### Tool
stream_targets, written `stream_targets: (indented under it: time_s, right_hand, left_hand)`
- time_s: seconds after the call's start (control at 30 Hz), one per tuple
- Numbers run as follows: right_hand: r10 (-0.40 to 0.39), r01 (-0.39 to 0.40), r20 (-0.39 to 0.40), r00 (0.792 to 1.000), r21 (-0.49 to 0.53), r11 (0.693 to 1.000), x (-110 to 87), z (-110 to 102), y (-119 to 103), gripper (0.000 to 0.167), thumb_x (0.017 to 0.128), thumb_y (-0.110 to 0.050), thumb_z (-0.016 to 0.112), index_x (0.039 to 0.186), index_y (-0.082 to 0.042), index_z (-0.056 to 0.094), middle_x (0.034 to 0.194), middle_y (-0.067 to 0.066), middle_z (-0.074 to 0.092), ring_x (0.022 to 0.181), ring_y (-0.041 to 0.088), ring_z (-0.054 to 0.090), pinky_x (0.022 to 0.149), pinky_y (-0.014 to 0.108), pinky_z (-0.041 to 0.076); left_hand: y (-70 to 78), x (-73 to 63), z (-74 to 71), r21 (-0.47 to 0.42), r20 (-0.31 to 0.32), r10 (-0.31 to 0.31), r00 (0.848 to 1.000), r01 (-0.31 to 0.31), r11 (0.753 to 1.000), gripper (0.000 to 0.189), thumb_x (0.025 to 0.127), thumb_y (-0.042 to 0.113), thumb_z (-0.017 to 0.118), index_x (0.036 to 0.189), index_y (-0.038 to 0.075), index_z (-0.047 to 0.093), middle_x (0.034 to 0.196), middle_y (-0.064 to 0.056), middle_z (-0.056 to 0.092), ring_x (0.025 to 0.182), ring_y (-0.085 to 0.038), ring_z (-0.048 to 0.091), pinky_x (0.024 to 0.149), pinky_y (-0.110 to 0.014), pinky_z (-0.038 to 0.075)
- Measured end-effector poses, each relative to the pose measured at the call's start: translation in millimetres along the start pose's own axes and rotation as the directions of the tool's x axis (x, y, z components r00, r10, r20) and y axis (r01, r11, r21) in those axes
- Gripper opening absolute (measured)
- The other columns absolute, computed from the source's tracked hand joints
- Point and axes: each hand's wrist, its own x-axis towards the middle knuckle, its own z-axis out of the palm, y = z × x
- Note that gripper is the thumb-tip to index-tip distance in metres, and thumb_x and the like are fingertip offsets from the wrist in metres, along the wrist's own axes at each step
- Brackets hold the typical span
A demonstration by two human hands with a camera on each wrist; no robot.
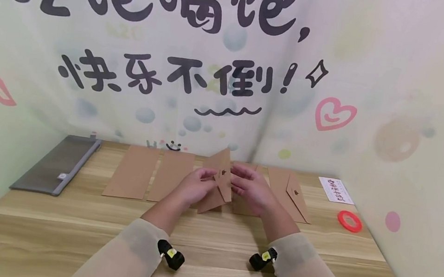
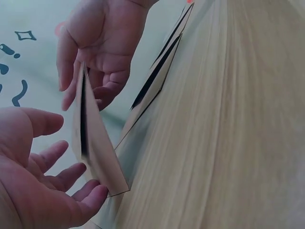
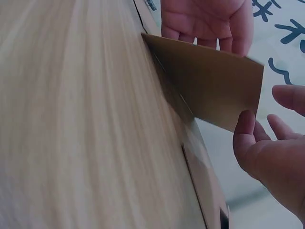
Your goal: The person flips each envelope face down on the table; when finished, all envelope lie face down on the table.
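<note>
I have the brown envelope propped at a tilt above the table, between my left hand and my right hand. Both are loosely open: my left fingertips touch it with the thumb clear, and my right fingers rest at its far edge, that thumb apart too. With so light a hold, I reckon it could slip or topple, and uneven pressure might crease the flap. A careless knuckle could nudge the neighbouring envelope, which my right hand partly covers. The flap's print is too small to read; the dark slot hides any contents; whether the bottom edge meets the wood, I can't tell.
</note>
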Motion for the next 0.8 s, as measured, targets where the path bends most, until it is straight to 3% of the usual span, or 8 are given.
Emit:
stream_targets:
  time_s: [0.2, 0.43, 0.67, 0.8]
  right_hand:
    - [-0.002, 0.001, 0.039, 0.999, 0.029, 1.000, -3.6, 9, -3, 0.059, 0.106, -0.003, 0.059, 0.161, -0.001, 0.042, 0.166, 0.020, 0.044, 0.123, 0.013, 0.063, 0.098, 0.025, 0.058]
    - [0.020, -0.020, 0.073, 0.997, 0.000, 1.000, -9.5, 18, -8, 0.062, 0.104, -0.004, 0.062, 0.163, -0.006, 0.042, 0.169, 0.015, 0.041, 0.132, 0.017, 0.059, 0.101, 0.027, 0.056]
    - [0.016, -0.015, 0.100, 0.995, -0.012, 1.000, -12.7, 23, -11, 0.059, 0.105, -0.008, 0.063, 0.161, -0.008, 0.046, 0.170, 0.011, 0.041, 0.131, 0.014, 0.059, 0.103, 0.027, 0.055]
    - [0.017, -0.013, 0.099, 0.995, -0.038, 0.999, -14.0, 25, -12, 0.057, 0.105, -0.010, 0.064, 0.160, -0.011, 0.048, 0.169, 0.008, 0.043, 0.137, 0.018, 0.057, 0.106, 0.030, 0.054]
  left_hand:
    - [4.8, -2.7, 0.8, -0.051, -0.005, 0.003, 1.000, -0.003, 0.999, 0.047, 0.104, 0.033, 0.069, 0.149, 0.018, 0.062, 0.161, -0.008, 0.055, 0.151, -0.033, 0.049, 0.123, -0.057, 0.044]
    - [9.1, -5.9, -0.1, -0.107, 0.020, -0.010, 1.000, 0.012, 0.994, 0.050, 0.103, 0.039, 0.071, 0.149, 0.023, 0.061, 0.162, -0.005, 0.054, 0.140, -0.031, 0.059, 0.115, -0.055, 0.051]
    - [13.8, -6.7, 1.5, -0.196, 0.027, 0.003, 1.000, 0.002, 0.981, 0.049, 0.105, 0.033, 0.070, 0.150, 0.018, 0.059, 0.162, -0.006, 0.051, 0.120, -0.029, 0.073, 0.114, -0.051, 0.054]
    - [14.1, -6.6, 2.4, -0.223, 0.024, 0.015, 1.000, -0.009, 0.975, 0.049, 0.105, 0.030, 0.069, 0.151, 0.017, 0.058, 0.163, -0.005, 0.049, 0.120, -0.027, 0.072, 0.111, -0.048, 0.057]
